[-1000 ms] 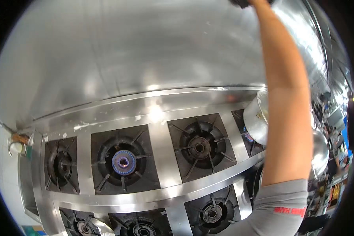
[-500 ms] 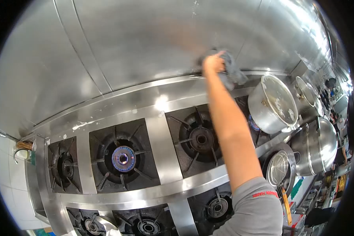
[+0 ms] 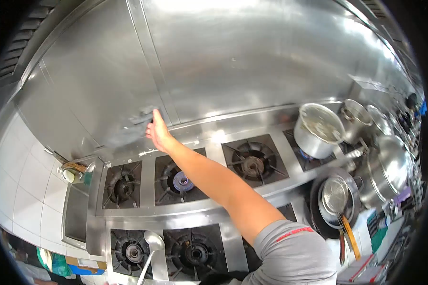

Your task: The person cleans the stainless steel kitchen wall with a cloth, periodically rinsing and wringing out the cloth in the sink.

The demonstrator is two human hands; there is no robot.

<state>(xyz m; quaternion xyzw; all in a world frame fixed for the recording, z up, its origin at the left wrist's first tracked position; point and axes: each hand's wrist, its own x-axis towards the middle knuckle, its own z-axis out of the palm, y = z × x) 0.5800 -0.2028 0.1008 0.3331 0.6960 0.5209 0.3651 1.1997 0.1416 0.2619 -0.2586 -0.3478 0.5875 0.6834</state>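
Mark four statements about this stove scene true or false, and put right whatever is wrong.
1. The right hand holds a grey cloth by the steel wall. True, though the cloth is blurred.
2. The ladle lies across the back burners. False: it lies at the front burners.
3. A blue flame burns under the large pot. True.
4. The strainer has a green handle. False: its handle is yellow-brown.
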